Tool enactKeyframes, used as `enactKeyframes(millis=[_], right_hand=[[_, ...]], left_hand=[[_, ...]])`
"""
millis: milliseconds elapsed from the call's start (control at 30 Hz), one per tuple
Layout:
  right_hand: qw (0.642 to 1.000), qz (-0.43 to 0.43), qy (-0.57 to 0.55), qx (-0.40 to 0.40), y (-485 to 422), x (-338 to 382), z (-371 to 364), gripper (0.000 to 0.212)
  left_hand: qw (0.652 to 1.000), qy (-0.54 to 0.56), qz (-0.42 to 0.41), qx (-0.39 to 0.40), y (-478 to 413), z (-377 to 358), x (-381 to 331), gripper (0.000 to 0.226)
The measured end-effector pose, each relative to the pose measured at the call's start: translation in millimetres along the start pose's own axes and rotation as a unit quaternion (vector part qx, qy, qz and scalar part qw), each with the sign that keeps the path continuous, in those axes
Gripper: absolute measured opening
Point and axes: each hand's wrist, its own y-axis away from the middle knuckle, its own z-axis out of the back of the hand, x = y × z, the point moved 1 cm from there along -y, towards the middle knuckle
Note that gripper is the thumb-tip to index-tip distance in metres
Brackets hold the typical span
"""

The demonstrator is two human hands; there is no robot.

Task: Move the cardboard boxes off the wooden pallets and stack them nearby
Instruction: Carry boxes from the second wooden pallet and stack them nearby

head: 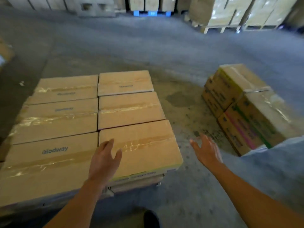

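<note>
On the left, six brown cardboard boxes (65, 122) are lying flat in two rows of three, with tape on top. The left hand (105, 160) is reaching over the near right box (143, 145) with its fingers spread apart and holding nothing, though it is hard to tell if it is touching the top. The right hand (207, 152) is hanging over the grey floor (189, 186) just beside that box, fingers wide apart and holding nothing, and further right a small stack of boxes (256, 112) is sitting on the floor
</note>
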Motion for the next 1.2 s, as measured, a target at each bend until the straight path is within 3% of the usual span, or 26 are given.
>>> enactKeyframes(millis=[233, 467, 833, 1200], right_hand=[[0.976, 0.028, -0.055, -0.208, 33.8, 23.9, 182.0, 0.064], [0.947, 0.028, -0.042, -0.317, 59.8, -5.5, 276.6, 0.055], [0.938, -0.041, -0.023, -0.344, -24.1, -130.2, 337.6, 0.063], [0.938, -0.158, -0.044, -0.305, -188.1, -275.3, 386.3, 0.064]], left_hand=[[0.980, 0.018, -0.177, -0.092, -37.4, 122.5, -153.4, 0.057], [0.936, 0.038, -0.330, -0.115, -42.5, 138.7, -285.7, 0.061], [0.885, 0.068, -0.458, -0.048, -73.3, 17.7, -475.9, 0.078], [0.866, 0.069, -0.493, 0.047, -158.4, -140.1, -670.5, 0.075]])
